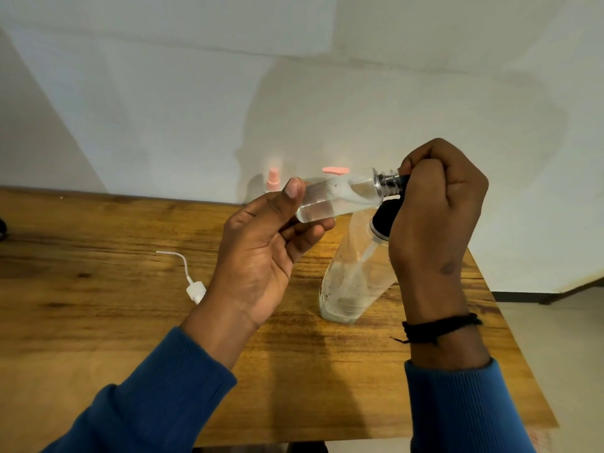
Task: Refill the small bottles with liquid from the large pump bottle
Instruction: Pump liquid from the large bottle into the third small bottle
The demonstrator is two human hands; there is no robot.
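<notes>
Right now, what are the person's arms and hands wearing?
Both arms wear blue knit sleeves with ribbed cuffs, the left sleeve reaching to the wrist, the right sleeve ending a little below it. The right wrist carries a black cord band, wound in several strands with a loose end. The left hand and right hand are bare: no gloves, rings or watch show.

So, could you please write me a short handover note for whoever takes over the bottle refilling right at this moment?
Left hand grips a small clear bottle, held nearly level and partly filled, its threaded neck at the right hand.
Right hand is curled on the black pump head of the large pump bottle, which stands tilted on the wooden table.
A white sprayer cap with tube lies on the table; a pink-capped small bottle stands at the back.
Left: finish filling, recap, do the others.
</notes>
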